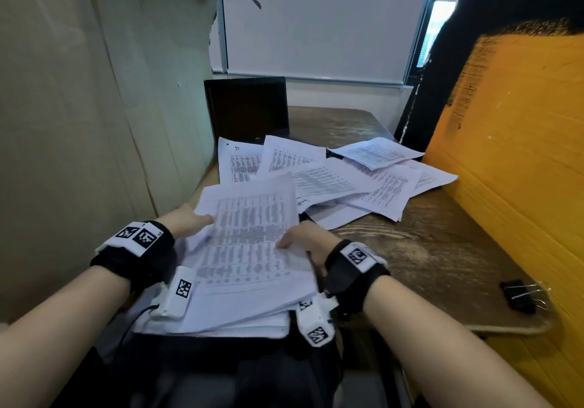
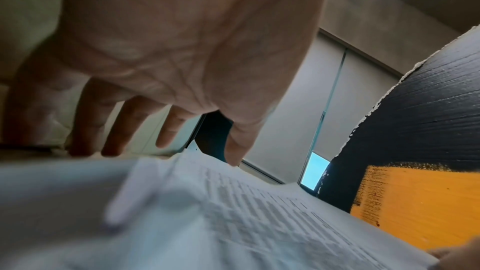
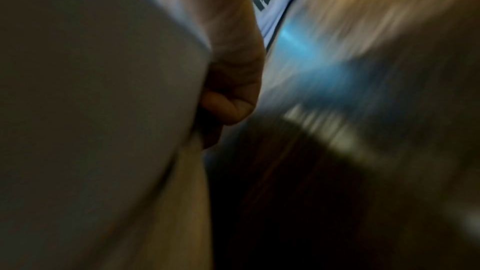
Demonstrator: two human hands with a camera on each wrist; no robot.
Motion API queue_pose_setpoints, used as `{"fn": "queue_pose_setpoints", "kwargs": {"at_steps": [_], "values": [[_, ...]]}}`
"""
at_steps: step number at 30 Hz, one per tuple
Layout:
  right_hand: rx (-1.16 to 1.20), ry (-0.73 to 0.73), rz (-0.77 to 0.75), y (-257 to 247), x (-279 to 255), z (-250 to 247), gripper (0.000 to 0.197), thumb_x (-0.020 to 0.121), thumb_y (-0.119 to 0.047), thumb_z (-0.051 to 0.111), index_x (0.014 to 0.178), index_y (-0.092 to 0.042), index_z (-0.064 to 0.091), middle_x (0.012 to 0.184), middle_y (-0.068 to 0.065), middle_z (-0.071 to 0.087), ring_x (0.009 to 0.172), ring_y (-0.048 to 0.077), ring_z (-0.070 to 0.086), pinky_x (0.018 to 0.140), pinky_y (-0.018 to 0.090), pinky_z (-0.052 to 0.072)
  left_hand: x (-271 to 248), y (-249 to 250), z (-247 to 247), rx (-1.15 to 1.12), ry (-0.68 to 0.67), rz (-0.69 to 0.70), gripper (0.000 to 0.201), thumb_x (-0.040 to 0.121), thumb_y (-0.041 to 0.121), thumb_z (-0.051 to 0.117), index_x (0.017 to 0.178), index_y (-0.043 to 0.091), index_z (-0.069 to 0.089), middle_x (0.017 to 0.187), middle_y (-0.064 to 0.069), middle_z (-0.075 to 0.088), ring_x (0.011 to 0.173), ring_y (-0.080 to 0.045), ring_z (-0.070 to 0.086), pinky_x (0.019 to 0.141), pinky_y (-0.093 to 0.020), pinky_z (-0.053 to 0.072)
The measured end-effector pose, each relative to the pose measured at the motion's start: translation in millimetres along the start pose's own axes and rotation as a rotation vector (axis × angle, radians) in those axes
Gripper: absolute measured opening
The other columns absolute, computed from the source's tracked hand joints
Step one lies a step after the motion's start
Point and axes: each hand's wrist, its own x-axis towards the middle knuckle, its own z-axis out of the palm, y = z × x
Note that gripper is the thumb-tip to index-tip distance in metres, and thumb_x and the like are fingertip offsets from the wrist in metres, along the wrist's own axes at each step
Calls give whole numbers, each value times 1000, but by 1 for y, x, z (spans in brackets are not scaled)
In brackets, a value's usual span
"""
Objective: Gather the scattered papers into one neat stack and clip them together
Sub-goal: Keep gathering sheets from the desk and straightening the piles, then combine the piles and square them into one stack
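Gathering is part done; clipping has not begun. A partial stack of printed sheets point(image 1: 243, 259) sits at the near edge of the wooden desk point(image 1: 426, 249), overhanging toward the person's lap, and its edges are not yet squared: several sheets fan out at the left and at the bottom. The left hand point(image 1: 186, 221) rests at the stack's left edge; the left wrist view shows its fingers point(image 2: 91, 122) extended and spread, tips down on or just behind the paper, thumb touching the top sheet, nothing gripped. The right hand point(image 1: 303, 243) holds the stack's right edge, thumb on top of the page; the right wrist view is heavily blurred, but a curled finger against the paper's underside suggests a pinch on the edge. Still outstanding: a loose spread of sheets point(image 1: 347, 180) lies overlapping at mixed angles farther back on the desk, between a black laptop point(image 1: 246, 110) and an orange cardboard panel point(image 1: 505, 170). I count at least five or six there; the exact number cannot be told. The black binder clip point(image 1: 520, 295) lies untouched at the desk's near right edge, well apart from both hands. Assessment: roughly half complete. The remaining sheets must be collected, the whole pile tapped square, and the clip fetched and applied.
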Motion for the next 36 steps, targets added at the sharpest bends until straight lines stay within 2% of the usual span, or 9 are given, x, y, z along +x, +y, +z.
{"fn": "queue_pose_setpoints", "kwargs": {"at_steps": [6,8,10,12,15,19,26,32,36], "values": [[148,155,65,31,-5,-74,41,88,-10,64,127,0,58,132,13,57,127,30,51,101,35,44,-12,8,39,-549,-252,-14,7,94,28,54,88,24,52,59,-3,48,46,-12,46,49,-20,34],[271,-2,97,34,-12,-77,39,93,-18,63,129,-5,57,121,8,58,118,25,57,101,34,44,-20,26,56,-727,-316,-8,27,92,30,58,115,16,56,112,5,61,95,-8,62,82,-23,49],[345,-112,121,40,-12,-66,48,84,-28,72,127,-9,59,119,9,63,103,22,63,96,39,49,-31,41,66,-750,-238,13,53,97,29,51,144,13,34,147,6,33,138,-15,34,114,-31,27],[369,-117,81,44,-11,-55,51,84,-19,73,131,-6,56,117,9,63,97,19,64,80,35,59,-38,45,71,-778,-138,28,54,100,15,45,147,0,24,138,-7,43,133,-28,40,105,-31,33],[353,-94,-135,43,-15,-51,43,92,6,55,133,-6,50,117,14,65,90,21,66,67,28,60,-38,41,74,-816,-36,87,33,98,0,40,130,-3,45,90,-14,61,74,-28,56,63,-21,52],[433,-30,-459,5,-32,-70,48,88,18,51,129,-5,47,112,15,64,86,17,67,71,25,57,-49,67,46,-1000,146,308,38,97,15,38,134,7,43,111,-12,63,101,-27,64,88,-43,53],[121,390,-834,-69,-61,-112,49,96,-15,57,140,-14,36,116,-15,53,113,6,53,104,27,41,-89,144,-6,-856,636,880,32,102,14,34,131,1,37,114,8,51,91,11,49,83,2,33],[168,175,-780,-33,-46,-125,60,81,-26,74,134,-11,50,128,6,64,119,21,60,105,49,44,-74,124,20,-1030,376,678,30,95,40,51,119,22,48,110,15,56,97,3,55,91,-23,39],[162,362,-831,-38,-49,-118,51,78,-37,75,120,-11,62,115,6,70,109,21,66,97,49,50,-74,129,37,-1038,158,565,37,90,36,60,121,16,56,112,9,57,101,-4,58,82,-11,44]]}}
